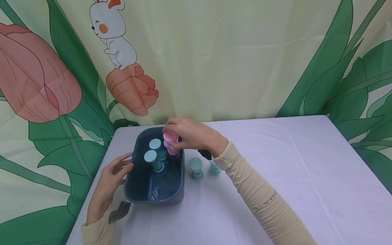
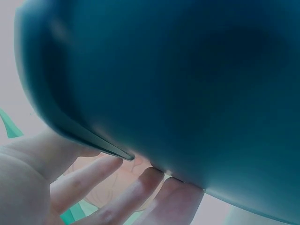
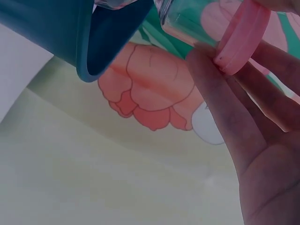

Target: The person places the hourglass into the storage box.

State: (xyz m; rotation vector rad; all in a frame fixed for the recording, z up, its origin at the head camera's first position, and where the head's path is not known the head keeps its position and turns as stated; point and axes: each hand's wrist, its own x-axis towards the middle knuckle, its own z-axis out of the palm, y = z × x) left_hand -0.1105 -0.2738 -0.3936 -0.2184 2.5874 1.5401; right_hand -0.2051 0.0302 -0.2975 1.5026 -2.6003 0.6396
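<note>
A dark blue plastic bin (image 1: 154,200) stands on the left part of the table. My left hand (image 1: 111,180) rests against the bin's left outer wall, its fingers (image 2: 140,185) extended and touching it near the rim. My right hand (image 1: 193,134) pinches the pink lid (image 3: 243,37) of a small clear jar (image 3: 190,21) over the bin's back right part. Inside the bin stand two teal-lidded jars (image 1: 150,156). A bit of purple (image 1: 165,143) shows beside the held jar, mostly hidden by the hand.
On the table right of the bin stand two more teal-lidded jars, one plainly visible (image 1: 196,166) and one (image 1: 214,168) partly covered by the right sleeve. A white cloth covers the table (image 1: 291,163). Behind it hangs a curtain (image 1: 229,61) printed with a rabbit and tulips.
</note>
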